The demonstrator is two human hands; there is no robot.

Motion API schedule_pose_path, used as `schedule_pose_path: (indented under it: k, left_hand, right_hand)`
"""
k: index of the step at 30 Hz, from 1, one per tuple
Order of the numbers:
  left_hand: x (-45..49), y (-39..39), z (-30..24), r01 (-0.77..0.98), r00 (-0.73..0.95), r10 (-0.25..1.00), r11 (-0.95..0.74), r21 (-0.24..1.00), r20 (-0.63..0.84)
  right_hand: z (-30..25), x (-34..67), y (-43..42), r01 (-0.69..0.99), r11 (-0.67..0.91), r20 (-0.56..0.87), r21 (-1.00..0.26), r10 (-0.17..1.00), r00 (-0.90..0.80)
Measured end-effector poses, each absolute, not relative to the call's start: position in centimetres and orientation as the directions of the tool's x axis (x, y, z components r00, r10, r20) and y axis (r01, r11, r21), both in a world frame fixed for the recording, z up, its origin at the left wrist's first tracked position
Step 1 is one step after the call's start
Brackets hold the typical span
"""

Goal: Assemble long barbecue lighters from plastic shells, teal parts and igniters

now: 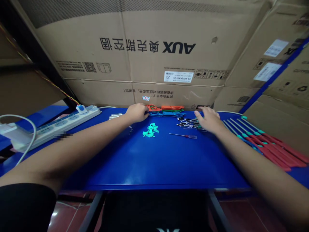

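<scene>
My left hand (138, 112) reaches to the back of the blue table, fingers curled at the left end of stacked plastic handle shells. Orange shells (172, 108) lie behind blue shells (171, 114), with a little green between them. The fingertips are partly hidden, but they seem closed on a blue shell. My right hand (210, 119) is over a bunch of small parts with black and white wires (187, 123), thumb and fingers apart. Between and nearer than the hands lie a pile of mint-green plastic pieces (151, 130) and a screwdriver (184, 136) with a clear reddish handle.
Several red-handled tools with thin metal rods (270, 145) lie at the right. Metal pieces (115, 116) sit behind my left forearm. A white power strip (58, 127) with plugs and cables runs along the left. Large cardboard (145, 67) walls off the back.
</scene>
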State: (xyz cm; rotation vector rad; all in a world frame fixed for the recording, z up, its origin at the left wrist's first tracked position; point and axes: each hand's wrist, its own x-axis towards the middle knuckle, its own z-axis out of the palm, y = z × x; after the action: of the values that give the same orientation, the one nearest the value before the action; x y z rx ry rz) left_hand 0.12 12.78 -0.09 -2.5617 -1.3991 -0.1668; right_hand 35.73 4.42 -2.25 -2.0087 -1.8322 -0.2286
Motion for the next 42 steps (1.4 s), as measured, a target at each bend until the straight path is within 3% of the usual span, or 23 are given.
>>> schedule_pose_path:
  k: [5,11,16,32,38,42]
  left_hand:
    - [0.3,13.6,-0.1,0.849,0.528,0.812,-0.504,-0.157,0.247]
    - [0.5,14.9,-0.3,0.831,0.556,0.791,-0.536,-0.148,0.257]
    - [0.6,14.8,-0.3,0.836,0.547,0.787,-0.534,-0.127,0.284]
    - [0.7,16.6,0.7,0.848,0.53,0.815,-0.502,-0.171,0.236]
    - [0.4,16.7,0.3,0.822,0.568,0.785,-0.552,-0.136,0.247]
    - [-0.3,16.1,0.6,0.783,0.619,0.746,-0.611,-0.116,0.247]
  right_hand:
    - [-0.6,34.8,2.5,0.963,0.122,0.624,-0.241,0.779,0.057]
    - [-1.1,35.4,2.0,0.953,0.179,0.669,-0.247,0.743,0.034]
    - [-1.2,36.4,2.3,0.935,0.171,0.638,-0.311,0.766,0.072]
    - [-1.0,36.2,1.9,0.929,0.183,0.542,-0.321,0.84,0.022]
    - [-1.0,36.8,1.9,0.94,0.238,0.505,-0.244,0.859,-0.087]
    - [-1.3,37.5,2.1,0.938,0.308,0.351,-0.157,0.905,-0.239]
